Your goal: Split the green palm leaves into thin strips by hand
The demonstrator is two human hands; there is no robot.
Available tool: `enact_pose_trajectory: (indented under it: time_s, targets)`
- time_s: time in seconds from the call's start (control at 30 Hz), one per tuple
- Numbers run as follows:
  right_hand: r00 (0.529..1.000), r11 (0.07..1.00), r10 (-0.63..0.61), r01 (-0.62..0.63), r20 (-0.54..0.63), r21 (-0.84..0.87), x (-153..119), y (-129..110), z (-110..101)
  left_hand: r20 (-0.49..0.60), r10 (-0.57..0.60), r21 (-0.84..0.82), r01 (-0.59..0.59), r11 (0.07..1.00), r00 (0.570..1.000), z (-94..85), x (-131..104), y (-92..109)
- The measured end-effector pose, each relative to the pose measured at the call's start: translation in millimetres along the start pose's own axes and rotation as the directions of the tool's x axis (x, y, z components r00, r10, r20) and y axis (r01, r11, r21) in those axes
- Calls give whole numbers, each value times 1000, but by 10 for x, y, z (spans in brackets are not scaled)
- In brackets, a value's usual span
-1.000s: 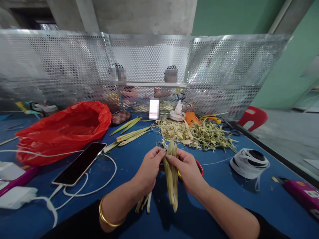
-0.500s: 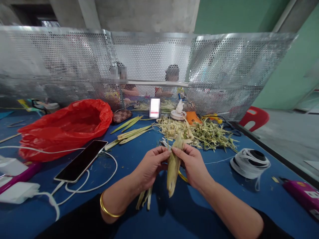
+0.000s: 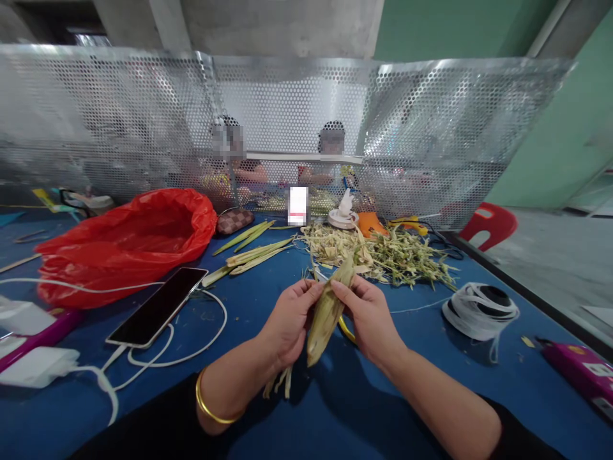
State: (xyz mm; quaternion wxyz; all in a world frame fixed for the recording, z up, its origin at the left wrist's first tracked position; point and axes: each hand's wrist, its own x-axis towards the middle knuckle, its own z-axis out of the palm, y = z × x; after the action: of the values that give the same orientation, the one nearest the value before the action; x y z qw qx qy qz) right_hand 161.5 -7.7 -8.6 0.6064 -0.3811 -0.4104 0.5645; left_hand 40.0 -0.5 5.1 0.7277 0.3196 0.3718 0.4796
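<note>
Both hands hold a dry, pale green-brown husk-like leaf (image 3: 325, 316) above the blue table, its narrow end slanting down to the left. My left hand (image 3: 291, 319) pinches at its left edge, near a thin strip sticking up. My right hand (image 3: 371, 310) grips the upper right part between thumb and fingers. A yellow scissors handle (image 3: 347, 331) shows beside my right hand, with a metal blade (image 3: 320, 275) above the leaf's left side; whether the right fingers hold the scissors I cannot tell. Narrow cut strips (image 3: 283, 383) lie below my left wrist.
Long leaves (image 3: 261, 254) and a heap of dried trimmings (image 3: 397, 255) lie behind my hands. At left are a red plastic bag (image 3: 124, 249) and a phone (image 3: 158, 308) with white cables. White cord on a spool (image 3: 480, 313) stands at right. A perforated screen (image 3: 297, 96) separates two people opposite.
The leaf's lower end has swung to the left and up, so it now slants more. My hands have stayed nearly in place, both still holding it.
</note>
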Motion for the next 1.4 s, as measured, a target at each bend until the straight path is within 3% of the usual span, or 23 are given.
enact_pose_trajectory:
  time_s: [0.1, 0.17, 0.47, 0.67, 0.97, 1.4]
  targets:
    - [985, 991, 131, -132, 113, -1, -22, -8, 25, -68, 88, 106, -81, 991, 994, -24, 21, 4]
    - [978, 986, 166, -168, 125, 5, -23, -21, 31, -68, 92, 157, -81, 984, 993, -43, 33, 17]
    - [944, 956, 258, -280, 205, 91, 91, -197, -70, 175, -73, 123, 52, 991, 982, -92, 24, 161]
    - [958, 960, 212, -242, 196, 144, 81, -136, -59, 196, -76, 12, 75, 997, 978, -112, 52, 103]
    - [970, 958, 204, -225, 128, 179, 63, -52, -15, 137, -102, -85, 114, 990, 985, -78, 29, 57]
    - [969, 947, 173, -213, 177, 241, 73, -13, -38, 104, -107, -113, 118, 987, 989, -71, 57, 32]
